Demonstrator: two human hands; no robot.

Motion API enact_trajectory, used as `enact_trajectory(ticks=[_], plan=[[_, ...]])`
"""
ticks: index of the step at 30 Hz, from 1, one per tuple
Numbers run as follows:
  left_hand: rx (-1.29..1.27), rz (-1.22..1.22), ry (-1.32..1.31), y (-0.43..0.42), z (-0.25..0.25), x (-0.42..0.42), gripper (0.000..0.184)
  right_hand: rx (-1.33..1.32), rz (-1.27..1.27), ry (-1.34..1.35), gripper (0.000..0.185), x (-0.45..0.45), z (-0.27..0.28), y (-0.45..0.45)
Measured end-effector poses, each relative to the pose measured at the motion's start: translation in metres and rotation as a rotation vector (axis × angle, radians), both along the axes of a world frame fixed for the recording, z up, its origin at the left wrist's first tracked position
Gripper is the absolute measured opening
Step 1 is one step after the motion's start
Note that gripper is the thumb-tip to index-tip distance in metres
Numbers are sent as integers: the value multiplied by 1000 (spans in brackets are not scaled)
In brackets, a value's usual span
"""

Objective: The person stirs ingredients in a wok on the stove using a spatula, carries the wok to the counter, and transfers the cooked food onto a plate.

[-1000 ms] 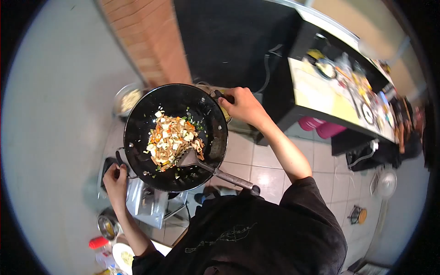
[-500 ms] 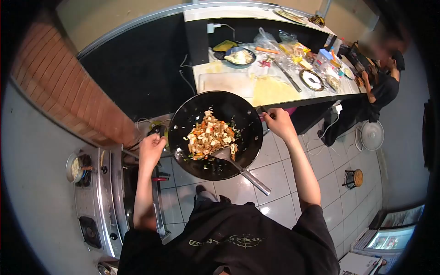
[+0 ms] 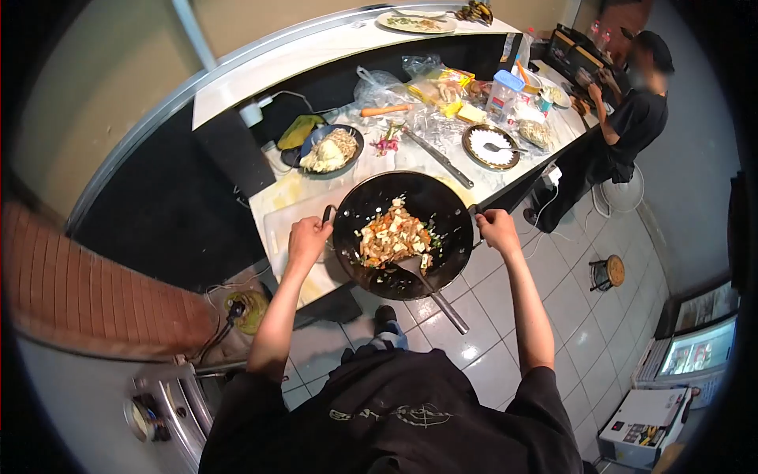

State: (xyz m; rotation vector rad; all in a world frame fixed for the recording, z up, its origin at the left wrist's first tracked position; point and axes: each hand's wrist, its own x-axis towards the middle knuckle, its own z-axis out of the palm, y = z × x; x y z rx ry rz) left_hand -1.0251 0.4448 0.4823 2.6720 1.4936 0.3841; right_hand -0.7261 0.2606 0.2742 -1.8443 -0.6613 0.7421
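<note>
A black wok (image 3: 363, 265) hangs between my two hands, partly over the counter's front edge. My left hand (image 3: 309, 241) is closed around its left loop handle, and my right hand (image 3: 497, 231) grips the handle on the other side. In the wok lies a heap of stir-fried food (image 3: 395, 235), with pale cubes, brown pieces and bits of orange and green. A metal spatula (image 3: 440, 304) rests in the food, its handle sticking out over the near rim.
On the marble-topped counter (image 3: 426, 178) are a cutting board (image 3: 278, 229), a long knife (image 3: 438, 158), a plate of noodles (image 3: 335, 150) and a white-filled plate (image 3: 491, 150). A co-worker (image 3: 632, 118) stands at the far right. A stove (image 3: 178, 411) is lower left, a stool (image 3: 608, 272) right.
My view has turned toward the counter, and I have carried the wok closer to it, away from the stove. Both hands have kept hold of the handles.
</note>
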Motion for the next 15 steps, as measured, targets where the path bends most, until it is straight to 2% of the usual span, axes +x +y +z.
enact_trajectory(ticks=[2, 6, 7, 10, 15], plan=[[-18, -74, -41, 48, -13, 21, 30, -26, -50, -2, 30, 7, -2, 18], [-107, -140, 0, 83, -25, 60, 32, -39, -129, 19, 30, 27, -1, 14], [-101, -43, 67, 64, 4, 63, 33, -5, -44, 38, 30, 40, 1, 24], [-153, -89, 19, 91, -8, 70, 33, -1, -90, -72, 31, 43, -9, 42], [-125, -15, -72, 91, -6, 64, 33, 11, -21, 0, 31, 54, -15, 73]])
